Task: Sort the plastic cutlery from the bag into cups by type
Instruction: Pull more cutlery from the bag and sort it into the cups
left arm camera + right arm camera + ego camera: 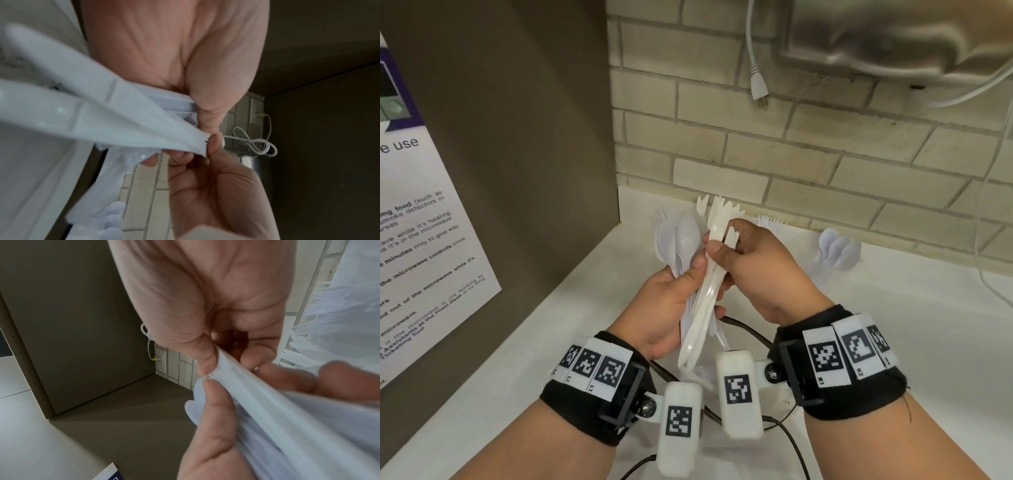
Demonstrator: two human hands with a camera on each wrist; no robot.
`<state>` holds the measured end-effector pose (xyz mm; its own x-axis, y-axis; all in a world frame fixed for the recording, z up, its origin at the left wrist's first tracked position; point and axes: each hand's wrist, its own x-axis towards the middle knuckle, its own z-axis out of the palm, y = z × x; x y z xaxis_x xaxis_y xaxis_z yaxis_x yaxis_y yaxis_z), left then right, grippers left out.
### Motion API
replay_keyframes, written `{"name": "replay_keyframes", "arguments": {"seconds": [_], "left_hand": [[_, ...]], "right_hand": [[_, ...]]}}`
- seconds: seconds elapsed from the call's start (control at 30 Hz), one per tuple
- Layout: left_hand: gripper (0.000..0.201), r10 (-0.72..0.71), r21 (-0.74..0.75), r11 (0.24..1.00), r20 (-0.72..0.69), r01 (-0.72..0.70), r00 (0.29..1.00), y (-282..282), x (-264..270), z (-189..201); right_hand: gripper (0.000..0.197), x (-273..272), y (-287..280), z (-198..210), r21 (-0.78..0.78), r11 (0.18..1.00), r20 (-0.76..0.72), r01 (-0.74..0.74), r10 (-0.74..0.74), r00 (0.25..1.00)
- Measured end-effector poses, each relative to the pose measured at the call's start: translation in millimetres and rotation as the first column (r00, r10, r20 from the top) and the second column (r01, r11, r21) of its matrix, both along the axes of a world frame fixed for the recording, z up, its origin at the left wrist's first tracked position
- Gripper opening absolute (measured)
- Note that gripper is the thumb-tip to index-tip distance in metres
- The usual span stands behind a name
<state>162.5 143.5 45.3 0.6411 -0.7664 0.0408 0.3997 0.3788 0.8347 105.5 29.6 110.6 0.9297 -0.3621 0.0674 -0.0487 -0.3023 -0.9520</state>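
Both hands work one mixed bundle of plastic cutlery above the counter.

The left hand [671, 308] grips the bundle [702, 308] around its handles, fingers curled; its long axis runs from the low handle ends near the wrists up and away to the spoon bowls and fork tines. The right hand [753, 270] pinches a few fork necks at the bundle's upper right, thumb pressed against the fingers. Beyond the bundle, against the brick wall [808, 164], stand cups of spoons [837, 251] to the right and forks [770, 222] nearer. The right hand looks best placed to draw the forks out lengthwise toward them.
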Motion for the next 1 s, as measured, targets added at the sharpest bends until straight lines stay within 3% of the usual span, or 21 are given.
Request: {"name": "replay_keyframes", "arguments": {"seconds": [0.3, 0.57, 0.7, 0.87, 1.0], "left_hand": [[0.041, 0.005, 0.064, 0.998, -0.061, -0.001, 0.998, -1.0, 7.1, -1.3], [0.039, -0.03, -0.019, 0.999, -0.141, 0.028, 0.99, 2.0, 11.2, -3.1], [0.034, 0.042, 0.014, 0.999, -0.195, -0.041, 0.98, 3.0, 16.3, -3.1], [0.014, 0.249, 0.156, 0.965, -0.31, -0.21, 0.918, 9.9, 26.4, -10.3], [0.011, 0.287, 0.151, 0.956, -0.299, -0.252, 0.91, 12.8, 28.3, -8.9]], "right_hand": [[0.008, 2.9, -10.5, 0.7, 0.046, 0.999, -0.033, 0.015, -0.013, 0.999], [0.008, 6.5, -17.7, 2.7, 0.171, 0.983, -0.043, -0.06, 0.069, 0.997], [0.008, 4.4, -24.1, 5.6, 0.203, 0.976, -0.027, -0.076, 0.083, 0.996], [0.012, 0.6, -53.4, 34.7, 0.165, 0.985, 0.141, 0.045, -0.069, 0.988], [0.015, 28.0, -73.0, 52.1, 0.06, 0.95, 0.397, 0.305, -0.303, 0.867]]}}
